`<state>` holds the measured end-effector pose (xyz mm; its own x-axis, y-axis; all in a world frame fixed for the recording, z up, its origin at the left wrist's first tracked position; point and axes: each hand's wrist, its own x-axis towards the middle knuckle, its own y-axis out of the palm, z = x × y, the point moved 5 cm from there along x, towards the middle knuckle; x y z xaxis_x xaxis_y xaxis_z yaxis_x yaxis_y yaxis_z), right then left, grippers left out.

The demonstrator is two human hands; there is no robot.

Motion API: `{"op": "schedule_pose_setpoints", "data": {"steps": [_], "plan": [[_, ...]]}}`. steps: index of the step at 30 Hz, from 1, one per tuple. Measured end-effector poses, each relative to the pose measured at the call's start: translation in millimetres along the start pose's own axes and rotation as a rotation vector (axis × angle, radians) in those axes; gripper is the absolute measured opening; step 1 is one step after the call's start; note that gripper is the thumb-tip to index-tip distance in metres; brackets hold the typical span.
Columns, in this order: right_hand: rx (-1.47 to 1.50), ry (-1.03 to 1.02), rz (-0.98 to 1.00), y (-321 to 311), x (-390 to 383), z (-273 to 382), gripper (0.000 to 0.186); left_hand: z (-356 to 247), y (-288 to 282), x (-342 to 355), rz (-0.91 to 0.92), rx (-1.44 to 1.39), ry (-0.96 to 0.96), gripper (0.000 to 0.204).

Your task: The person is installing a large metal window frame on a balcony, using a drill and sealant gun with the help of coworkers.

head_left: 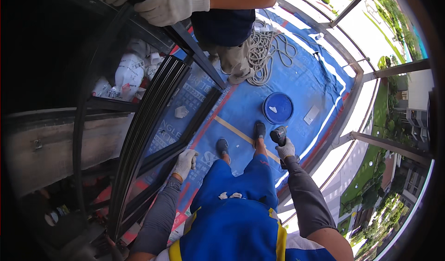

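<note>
The right hand (286,149) grips a black power tool (278,135), best kept clear of the black frame (163,155) beside the left hand (185,163), whose hold is unclear.

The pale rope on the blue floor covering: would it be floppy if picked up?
Probably floppy: the rope lies in loose, bending loops. Lifting one loop might tug others along, since the strands cross and overlap. The whole pile could be fairly heavy, given how many loops there are.
</note>
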<state>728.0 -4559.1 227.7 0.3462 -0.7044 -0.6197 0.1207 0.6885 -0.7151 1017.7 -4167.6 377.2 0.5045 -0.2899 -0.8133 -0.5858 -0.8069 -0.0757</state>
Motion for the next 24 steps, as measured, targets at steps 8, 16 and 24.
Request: {"op": "schedule_pose_setpoints", "data": {"steps": [8, 16, 24], "plan": [[-0.116, -0.021, 0.058, 17.9, 118.1, 9.7, 0.067, 37.7, 20.5, -54.1, -0.174, -0.148, -0.118, 0.030], [-0.097, -0.061, -0.035, 66.4, 248.4, -0.7, 0.064, 61.6, 56.9, -19.9, -0.147, -0.120, -0.162, 0.032], [-0.101, -0.109, -0.166, 133.5, 332.7, -9.6, 0.068, 84.8, 67.3, 156.1, -0.012, 0.017, -0.069, 0.026]]}}
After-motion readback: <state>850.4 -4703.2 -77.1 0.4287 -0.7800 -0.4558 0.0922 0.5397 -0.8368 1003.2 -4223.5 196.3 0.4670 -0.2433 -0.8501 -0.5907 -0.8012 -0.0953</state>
